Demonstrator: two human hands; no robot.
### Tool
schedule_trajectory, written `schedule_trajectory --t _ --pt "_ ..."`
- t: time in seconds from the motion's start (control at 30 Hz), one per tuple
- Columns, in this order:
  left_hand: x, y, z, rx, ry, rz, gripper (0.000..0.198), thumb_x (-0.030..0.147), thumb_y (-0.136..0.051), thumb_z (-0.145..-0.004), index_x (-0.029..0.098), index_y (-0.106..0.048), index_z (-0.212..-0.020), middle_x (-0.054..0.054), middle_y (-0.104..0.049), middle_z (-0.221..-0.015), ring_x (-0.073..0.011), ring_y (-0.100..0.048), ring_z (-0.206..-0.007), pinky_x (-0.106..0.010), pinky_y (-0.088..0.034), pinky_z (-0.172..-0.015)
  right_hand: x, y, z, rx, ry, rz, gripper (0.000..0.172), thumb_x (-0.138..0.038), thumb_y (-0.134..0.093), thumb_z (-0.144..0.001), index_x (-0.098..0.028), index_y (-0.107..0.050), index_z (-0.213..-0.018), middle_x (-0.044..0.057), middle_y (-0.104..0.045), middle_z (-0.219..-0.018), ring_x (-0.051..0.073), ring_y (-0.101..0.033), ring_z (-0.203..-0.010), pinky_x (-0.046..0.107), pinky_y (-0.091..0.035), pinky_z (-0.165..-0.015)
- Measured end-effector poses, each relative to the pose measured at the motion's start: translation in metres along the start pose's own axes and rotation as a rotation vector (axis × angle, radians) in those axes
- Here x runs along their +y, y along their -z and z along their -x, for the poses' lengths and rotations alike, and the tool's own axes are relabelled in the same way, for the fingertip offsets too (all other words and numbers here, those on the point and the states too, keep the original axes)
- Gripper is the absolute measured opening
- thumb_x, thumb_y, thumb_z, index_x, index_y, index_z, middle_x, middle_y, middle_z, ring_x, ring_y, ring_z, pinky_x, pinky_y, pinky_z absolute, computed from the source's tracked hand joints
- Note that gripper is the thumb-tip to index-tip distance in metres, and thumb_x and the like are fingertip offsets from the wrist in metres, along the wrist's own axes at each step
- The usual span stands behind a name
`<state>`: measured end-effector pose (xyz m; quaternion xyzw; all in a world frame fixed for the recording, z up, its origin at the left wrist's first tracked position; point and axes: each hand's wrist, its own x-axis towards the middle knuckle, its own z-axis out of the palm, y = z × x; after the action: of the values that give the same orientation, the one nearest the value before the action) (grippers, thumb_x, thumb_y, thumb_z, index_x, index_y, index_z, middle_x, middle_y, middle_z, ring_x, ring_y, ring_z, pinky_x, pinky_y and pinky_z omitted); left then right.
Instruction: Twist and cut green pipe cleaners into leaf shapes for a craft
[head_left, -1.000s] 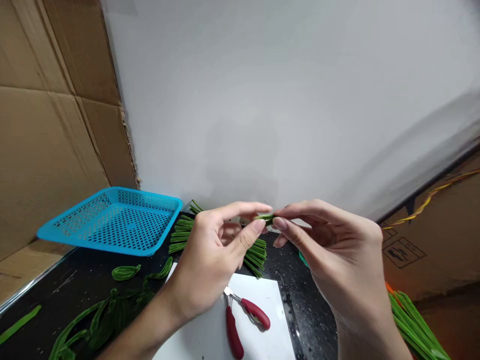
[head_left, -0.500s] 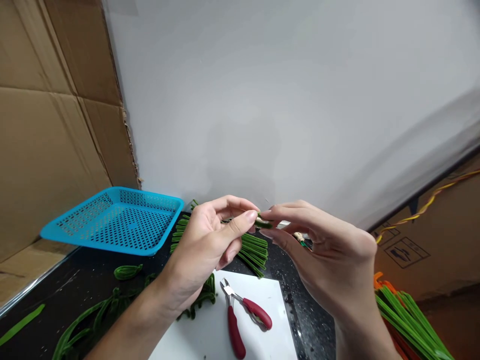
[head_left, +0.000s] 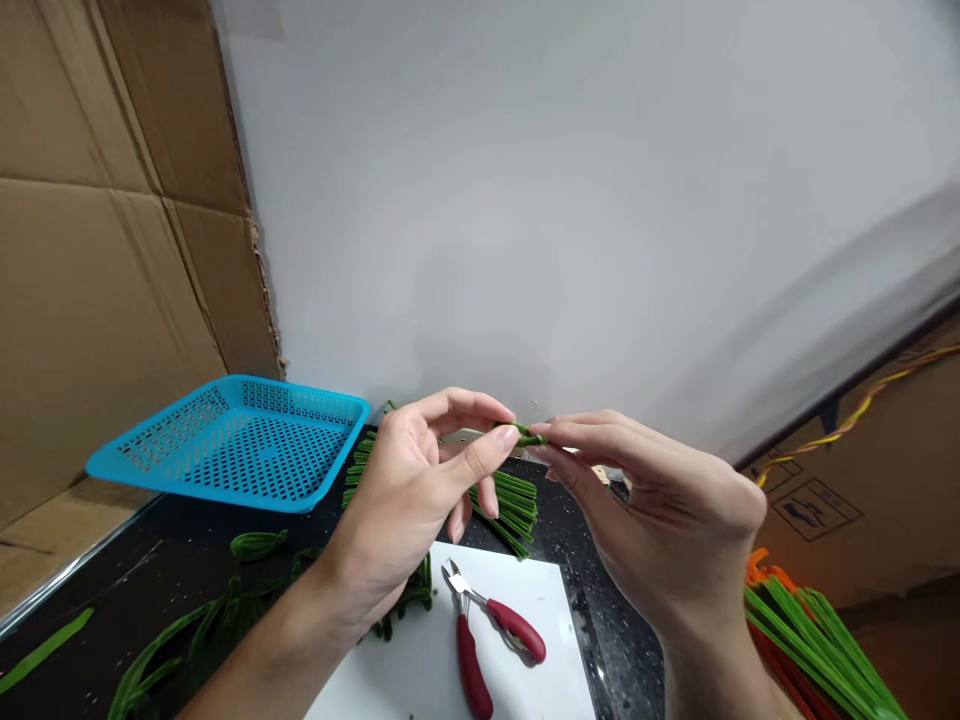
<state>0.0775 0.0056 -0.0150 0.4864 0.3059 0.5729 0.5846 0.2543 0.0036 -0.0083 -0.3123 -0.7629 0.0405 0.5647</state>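
Note:
My left hand (head_left: 409,500) and my right hand (head_left: 660,510) meet above the dark counter, both pinching a short green pipe cleaner piece (head_left: 528,436) between thumb and fingertips. Below them lies a bundle of straight green pipe cleaners (head_left: 510,500). Red-handled wire cutters (head_left: 487,640) rest on a white sheet (head_left: 540,610) just under my hands.
A blue perforated tray (head_left: 232,440) sits at the back left against cardboard (head_left: 90,250). Bent green leaf-shaped pieces (head_left: 202,630) lie on the black counter (head_left: 150,560) at left. More green and orange pipe cleaners (head_left: 810,630) stick out at lower right. A white wall stands behind.
My hands stayed together on the green piece, with the fingers shifting slightly around it. The view has moved a little.

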Motion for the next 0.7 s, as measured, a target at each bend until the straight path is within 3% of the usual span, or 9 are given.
schedule_trajectory --t 0.23,0.43,0.7 --pt "-0.0006 -0.0016 -0.0005 0.038 -0.054 -0.005 0.022 0.022 -0.087 -0.077 0.017 -0.073 -0.093 -0.002 -0.072 -0.084 -0.0059 -0.056 -0.048 -0.013 -0.037 -0.034 -0.0036 -0.004 0.0015 0.041 -0.095 -0.069 0.018 -0.01 -0.077 -0.09 -0.027 -0.08 -0.096 -0.003 -0.078 -0.086 0.01 -0.07 -0.067 0.025 -0.062 -0.062" --pt "-0.0026 -0.0031 0.001 0.111 -0.19 -0.173 0.021 0.023 -0.087 -0.078 0.017 -0.076 -0.094 -0.003 -0.074 -0.078 -0.0099 -0.063 -0.049 -0.015 -0.04 -0.034 -0.0047 -0.0046 0.0003 0.058 -0.173 -0.065 0.013 -0.014 -0.078 -0.09 -0.026 -0.081 -0.091 -0.004 -0.075 -0.077 0.009 -0.069 -0.059 0.021 -0.061 -0.058" --pt "-0.0041 -0.0053 0.0061 0.157 -0.3 -0.264 0.017 0.023 -0.084 -0.083 0.019 -0.076 -0.098 -0.003 -0.077 -0.09 -0.0126 -0.069 -0.058 -0.018 -0.047 -0.04 -0.0097 -0.0093 -0.0033 0.064 -0.277 -0.224 0.008 -0.015 -0.079 -0.088 -0.023 -0.081 -0.087 0.0 -0.077 -0.074 0.013 -0.071 -0.056 0.022 -0.062 -0.052"
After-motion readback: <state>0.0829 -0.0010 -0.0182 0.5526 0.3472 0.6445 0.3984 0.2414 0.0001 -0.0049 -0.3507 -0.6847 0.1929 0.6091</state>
